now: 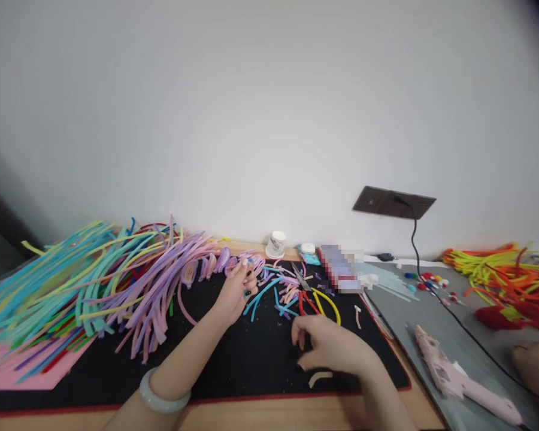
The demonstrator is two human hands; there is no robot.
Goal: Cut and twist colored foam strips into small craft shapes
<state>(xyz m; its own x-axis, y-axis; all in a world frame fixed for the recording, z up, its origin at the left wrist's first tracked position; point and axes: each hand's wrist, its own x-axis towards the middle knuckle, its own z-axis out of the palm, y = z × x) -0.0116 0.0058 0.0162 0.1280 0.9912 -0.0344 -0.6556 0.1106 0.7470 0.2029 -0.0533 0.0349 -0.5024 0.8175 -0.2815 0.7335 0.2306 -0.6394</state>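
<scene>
My left hand (234, 293) reaches over the black mat (233, 365), its fingers pinched on a pink-purple pipe cleaner piece (245, 264) at the edge of the big pile of pipe cleaners (99, 281). A pale bangle (161, 400) sits on that wrist. My right hand (330, 346) hovers low over the mat with fingers curled downward, close to a short pink piece (320, 378); I cannot make out anything in it. Cut bits in blue, pink, red and yellow (296, 299) lie between the hands, with scissors (302, 278) among them.
A pink glue gun (458, 377) lies on the grey mat at right, its cable running to a wall socket (393, 202). Orange, yellow and red pipe cleaners (507, 275) pile at far right. Another person's hand (536, 365) rests at the right edge. A small white cup (276, 244) stands by the wall.
</scene>
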